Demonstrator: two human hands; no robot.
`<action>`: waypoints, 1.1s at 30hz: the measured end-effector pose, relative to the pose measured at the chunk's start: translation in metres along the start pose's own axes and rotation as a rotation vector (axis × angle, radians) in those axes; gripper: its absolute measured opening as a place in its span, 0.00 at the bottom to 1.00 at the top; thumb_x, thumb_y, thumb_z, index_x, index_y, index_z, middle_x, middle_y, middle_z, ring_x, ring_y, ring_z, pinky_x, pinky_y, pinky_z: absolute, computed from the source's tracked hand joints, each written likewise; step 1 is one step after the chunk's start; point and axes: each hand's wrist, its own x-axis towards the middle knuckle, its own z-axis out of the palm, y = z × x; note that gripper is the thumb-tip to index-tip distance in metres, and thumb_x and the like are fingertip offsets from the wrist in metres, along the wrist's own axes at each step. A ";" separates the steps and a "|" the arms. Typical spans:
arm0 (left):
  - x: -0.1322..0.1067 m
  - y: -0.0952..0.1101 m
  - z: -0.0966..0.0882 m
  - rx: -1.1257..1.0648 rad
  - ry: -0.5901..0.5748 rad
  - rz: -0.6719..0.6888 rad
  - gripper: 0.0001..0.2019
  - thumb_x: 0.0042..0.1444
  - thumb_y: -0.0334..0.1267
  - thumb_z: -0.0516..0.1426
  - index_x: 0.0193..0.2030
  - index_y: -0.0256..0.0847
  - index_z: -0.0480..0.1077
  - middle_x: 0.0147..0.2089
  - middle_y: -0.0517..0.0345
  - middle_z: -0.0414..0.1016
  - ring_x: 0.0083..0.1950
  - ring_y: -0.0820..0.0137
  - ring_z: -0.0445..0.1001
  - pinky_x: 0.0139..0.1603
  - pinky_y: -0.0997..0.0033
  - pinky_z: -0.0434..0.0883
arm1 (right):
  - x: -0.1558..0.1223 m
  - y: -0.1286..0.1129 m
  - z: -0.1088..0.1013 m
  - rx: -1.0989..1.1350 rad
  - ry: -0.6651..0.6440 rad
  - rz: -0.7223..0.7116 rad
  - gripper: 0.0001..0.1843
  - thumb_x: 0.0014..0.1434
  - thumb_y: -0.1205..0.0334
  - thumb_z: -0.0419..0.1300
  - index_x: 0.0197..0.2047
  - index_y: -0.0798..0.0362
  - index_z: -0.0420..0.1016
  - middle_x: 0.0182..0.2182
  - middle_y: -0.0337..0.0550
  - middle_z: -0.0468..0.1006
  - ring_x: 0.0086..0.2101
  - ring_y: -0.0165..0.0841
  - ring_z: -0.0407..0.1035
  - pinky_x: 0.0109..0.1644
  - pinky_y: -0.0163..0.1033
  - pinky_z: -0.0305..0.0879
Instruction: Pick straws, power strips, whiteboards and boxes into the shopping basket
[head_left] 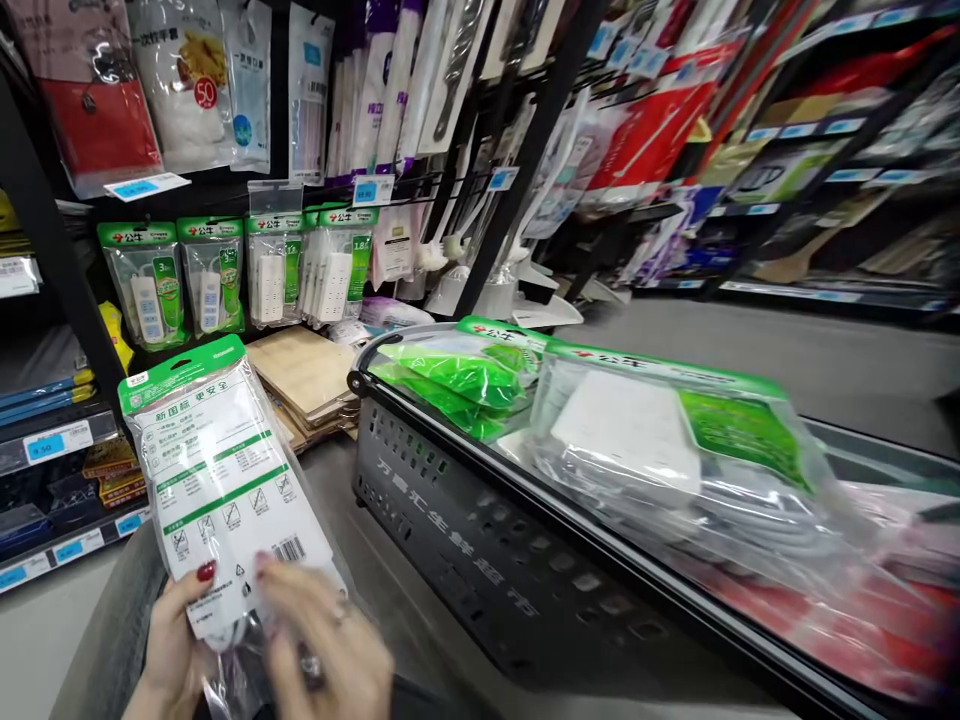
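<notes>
A clear plastic pack with a green header and white printed back (217, 470), holding a power strip, is upright at the lower left. My left hand (176, 635) pinches its bottom left corner, thumb on the front. My right hand (326, 640), blurred by motion, is closed on the pack's bottom right edge. To the right stands a dark grey shopping basket (450, 530) with similar green-headed packs (652, 440) lying in it.
Shelving on the left carries hanging power strip packs (214, 275) with blue price tags, and flat brown boards (304, 380) are stacked below. An aisle of grey floor (825, 370) runs back on the right, lined with more shelves.
</notes>
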 end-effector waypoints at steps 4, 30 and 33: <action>-0.002 0.000 0.002 0.013 -0.082 0.045 0.29 0.37 0.25 0.62 0.51 0.39 0.72 0.34 0.51 0.80 0.43 0.51 0.76 0.44 0.56 0.74 | 0.002 0.034 -0.020 -0.075 0.056 0.630 0.20 0.55 0.54 0.56 0.49 0.54 0.68 0.47 0.53 0.74 0.47 0.45 0.66 0.48 0.52 0.66; -0.003 -0.001 -0.011 0.175 -0.327 -0.136 0.37 0.32 0.31 0.66 0.56 0.36 0.67 0.39 0.46 0.79 0.46 0.45 0.74 0.43 0.53 0.74 | 0.004 0.059 -0.033 0.988 -0.352 0.799 0.14 0.54 0.53 0.59 0.37 0.55 0.72 0.29 0.41 0.70 0.29 0.31 0.63 0.34 0.34 0.59; -0.003 0.000 -0.011 0.187 -0.328 -0.140 0.38 0.32 0.31 0.66 0.56 0.37 0.66 0.38 0.46 0.80 0.46 0.45 0.74 0.43 0.53 0.74 | 0.004 0.059 -0.033 0.976 -0.368 0.790 0.15 0.54 0.51 0.59 0.37 0.56 0.72 0.30 0.43 0.72 0.30 0.32 0.64 0.34 0.34 0.59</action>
